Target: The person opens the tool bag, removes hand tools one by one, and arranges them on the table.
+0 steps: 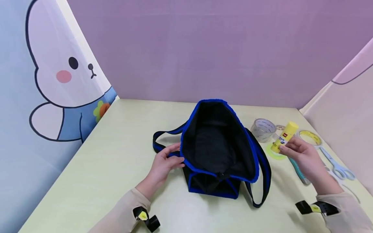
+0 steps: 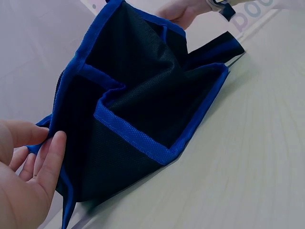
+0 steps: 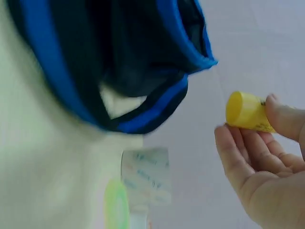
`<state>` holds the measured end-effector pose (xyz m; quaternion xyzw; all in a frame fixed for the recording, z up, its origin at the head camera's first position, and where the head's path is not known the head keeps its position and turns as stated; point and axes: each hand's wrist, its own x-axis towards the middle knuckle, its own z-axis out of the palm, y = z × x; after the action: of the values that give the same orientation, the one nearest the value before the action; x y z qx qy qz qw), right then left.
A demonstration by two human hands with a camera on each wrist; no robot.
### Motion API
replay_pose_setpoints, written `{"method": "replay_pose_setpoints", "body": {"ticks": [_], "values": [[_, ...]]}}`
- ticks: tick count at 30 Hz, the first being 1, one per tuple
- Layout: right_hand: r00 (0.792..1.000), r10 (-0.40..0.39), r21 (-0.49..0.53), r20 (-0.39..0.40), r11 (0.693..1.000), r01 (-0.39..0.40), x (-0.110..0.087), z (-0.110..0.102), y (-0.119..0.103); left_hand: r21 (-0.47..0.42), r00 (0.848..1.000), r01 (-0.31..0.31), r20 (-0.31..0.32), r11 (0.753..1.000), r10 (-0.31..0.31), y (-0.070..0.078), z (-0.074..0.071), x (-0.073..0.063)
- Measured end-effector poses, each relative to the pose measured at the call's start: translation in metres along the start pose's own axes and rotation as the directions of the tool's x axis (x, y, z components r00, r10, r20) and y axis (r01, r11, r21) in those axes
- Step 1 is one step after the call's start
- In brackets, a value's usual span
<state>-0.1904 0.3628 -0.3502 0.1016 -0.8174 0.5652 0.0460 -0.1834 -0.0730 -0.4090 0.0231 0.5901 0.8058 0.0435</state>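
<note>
A black tote bag with blue trim [image 1: 214, 145] stands on the table, its mouth gaping toward me and a small front pocket [image 1: 212, 186] below. My left hand [image 1: 166, 163] pinches the bag's left rim between thumb and fingers; the left wrist view shows that hand [image 2: 33, 167] on the blue edge [image 2: 57, 105]. To the right of the bag, raised above the table, my right hand [image 1: 303, 155] holds a yellow glue stick [image 1: 284, 137] between thumb and fingers. The right wrist view shows one end of the glue stick [image 3: 250, 112] protruding from the hand.
Right of the bag lie a clear tape roll [image 1: 263, 130], a green ring-shaped roll [image 1: 275, 153], a yellow-cored tape roll [image 1: 310, 138], blue-handled scissors [image 1: 339, 170] and a teal-handled tool [image 1: 300, 173] partly behind my right hand. The bag's straps [image 1: 265, 181] loop out on both sides.
</note>
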Motion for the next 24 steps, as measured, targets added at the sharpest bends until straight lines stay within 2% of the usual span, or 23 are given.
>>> {"method": "replay_pose_setpoints", "body": {"ticks": [3, 8, 11, 16, 20, 24], "values": [[0.999, 0.041, -0.119, 0.001, 0.992, -0.041, -0.003, -0.006, 0.006, 0.0, 1.0, -0.004, 0.002, 1.0, 0.004, 0.0, 0.0, 0.0], [0.991, 0.129, -0.226, 0.027, 0.967, -0.12, -0.006, -0.013, 0.023, 0.002, 1.0, -0.006, 0.004, 1.0, 0.006, 0.0, 0.0, 0.0], [0.989, 0.144, -0.275, 0.033, 0.953, -0.129, -0.006, -0.014, 0.034, 0.004, 1.0, -0.002, 0.0, 1.0, 0.002, 0.0, 0.0, -0.001], [0.987, 0.15, -0.299, 0.06, 0.946, -0.126, -0.005, -0.016, 0.049, 0.003, 1.0, 0.001, 0.003, 1.0, -0.001, 0.0, 0.0, -0.001], [0.98, 0.188, -0.315, 0.068, 0.936, -0.158, -0.004, -0.017, 0.058, 0.003, 1.0, 0.001, 0.004, 1.0, -0.001, -0.001, 0.0, -0.001], [0.975, 0.216, -0.286, 0.059, 0.939, -0.191, -0.002, -0.016, 0.066, 0.0, 1.0, -0.003, 0.0, 1.0, 0.003, 0.0, 0.0, -0.001]]}}
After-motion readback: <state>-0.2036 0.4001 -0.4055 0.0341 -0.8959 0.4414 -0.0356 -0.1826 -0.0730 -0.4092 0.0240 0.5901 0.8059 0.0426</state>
